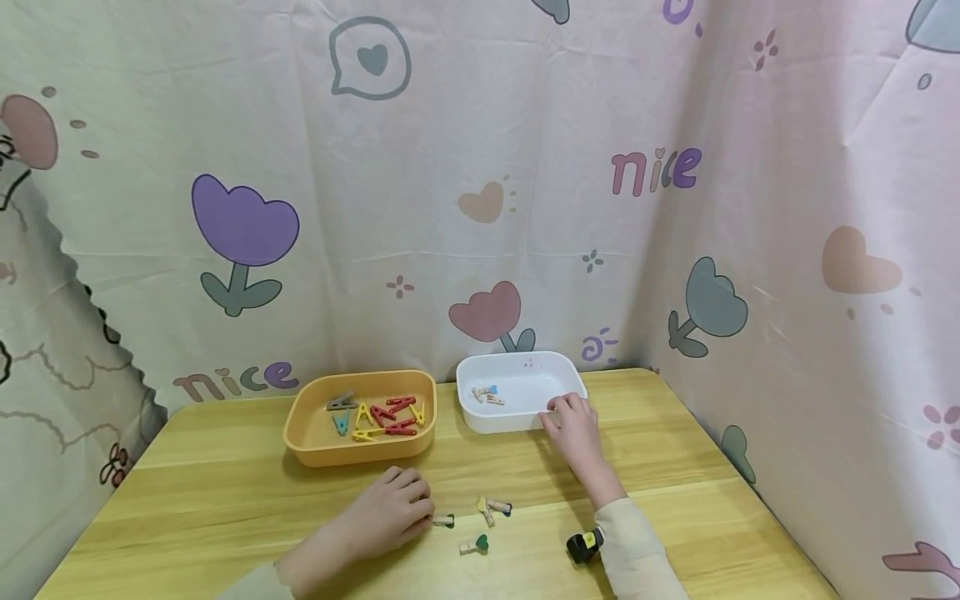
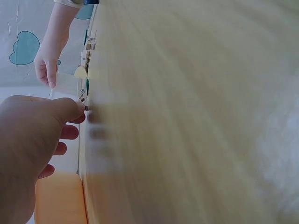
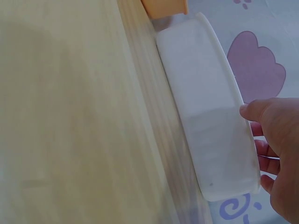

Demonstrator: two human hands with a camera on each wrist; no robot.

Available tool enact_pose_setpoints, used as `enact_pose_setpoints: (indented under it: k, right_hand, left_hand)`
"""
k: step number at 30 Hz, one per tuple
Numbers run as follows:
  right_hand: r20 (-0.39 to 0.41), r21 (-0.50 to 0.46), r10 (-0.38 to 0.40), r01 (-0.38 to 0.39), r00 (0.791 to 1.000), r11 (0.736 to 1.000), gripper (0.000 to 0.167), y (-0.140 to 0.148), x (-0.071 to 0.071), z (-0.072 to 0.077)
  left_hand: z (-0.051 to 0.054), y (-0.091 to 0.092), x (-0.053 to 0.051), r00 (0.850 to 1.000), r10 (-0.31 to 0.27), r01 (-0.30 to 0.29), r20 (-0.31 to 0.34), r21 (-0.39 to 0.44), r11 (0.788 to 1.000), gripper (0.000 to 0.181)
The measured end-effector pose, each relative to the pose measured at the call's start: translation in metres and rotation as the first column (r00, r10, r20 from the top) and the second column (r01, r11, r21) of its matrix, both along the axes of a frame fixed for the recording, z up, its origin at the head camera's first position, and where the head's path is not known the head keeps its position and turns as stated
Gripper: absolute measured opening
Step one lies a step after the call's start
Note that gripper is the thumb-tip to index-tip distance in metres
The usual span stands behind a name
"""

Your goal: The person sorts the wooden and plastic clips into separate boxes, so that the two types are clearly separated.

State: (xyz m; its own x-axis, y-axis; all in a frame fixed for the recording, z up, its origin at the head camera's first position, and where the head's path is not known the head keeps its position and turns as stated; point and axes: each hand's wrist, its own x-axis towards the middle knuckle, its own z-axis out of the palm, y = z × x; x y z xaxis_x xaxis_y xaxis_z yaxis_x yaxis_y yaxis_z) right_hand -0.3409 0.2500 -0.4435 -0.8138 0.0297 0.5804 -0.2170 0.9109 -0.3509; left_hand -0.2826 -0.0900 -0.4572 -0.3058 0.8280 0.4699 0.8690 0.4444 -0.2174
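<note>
My left hand [image 1: 390,510] is low over the table, its thumb and index fingertip pinching the end of a small wooden clothespin [image 1: 445,521] with a dark green decoration. In the left wrist view that clothespin [image 2: 83,95] shows just past the fingertips. My right hand [image 1: 576,429] grips the near right rim of a white plastic basin [image 1: 495,423], thumb outside and fingers over the inside, as the right wrist view shows. A few small wooden clothespins [image 1: 491,400] lie in the basin's left part. Near the left hand lie a green-heart clothespin [image 1: 474,546], a yellow-heart one [image 1: 486,512] and a blue-tipped one [image 1: 500,507].
Left of the white basin stands an orange basin [image 1: 360,455] holding several red, yellow, grey and teal plastic clips. A small black and yellow device [image 1: 584,546] is at the right wrist. Behind the wooden table [image 1: 225,500] hangs a patterned curtain [image 1: 397,208].
</note>
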Motion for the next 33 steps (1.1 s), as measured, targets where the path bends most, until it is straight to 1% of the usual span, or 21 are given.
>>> enact_pose_setpoints:
  k: [7, 12, 17, 22, 28, 33]
  right_hand:
    - [-0.009, 0.004, -0.002, 0.002, 1.000, 1.000, 0.018, 0.000, -0.001, 0.000]
    - [0.000, 0.006, -0.004, 0.004, 1.000, 1.000, 0.018, 0.000, 0.000, -0.001]
    - [0.004, 0.003, -0.005, 0.005, 1.000, 1.000, 0.018, 0.001, 0.000, -0.001]
    - [0.008, 0.005, -0.007, 0.007, 1.000, 1.000, 0.018, 0.001, -0.001, -0.001]
    - [0.023, 0.010, -0.006, 0.006, 1.000, 1.000, 0.018, 0.001, -0.001, 0.000]
    - [0.015, 0.008, -0.002, 0.002, 1.000, 1.000, 0.018, 0.001, 0.000, 0.000]
  left_hand:
    - [0.000, 0.000, 0.000, 1.000, 0.021, -0.021, -0.005, -0.019, 1.000, 0.011]
    - [0.001, 0.001, 0.001, 1.000, 0.018, -0.018, -0.008, -0.025, 1.000, 0.010]
    - [0.003, 0.004, 0.001, 1.000, 0.007, -0.008, -0.024, -0.011, 1.000, 0.010]
    - [0.004, 0.005, -0.001, 0.999, 0.016, -0.016, -0.032, -0.006, 1.000, 0.010]
    - [0.008, 0.005, -0.003, 0.998, 0.033, -0.034, -0.045, -0.009, 0.999, 0.011]
    - [0.012, 0.006, -0.005, 0.998, 0.024, -0.024, -0.062, 0.007, 1.000, 0.012]
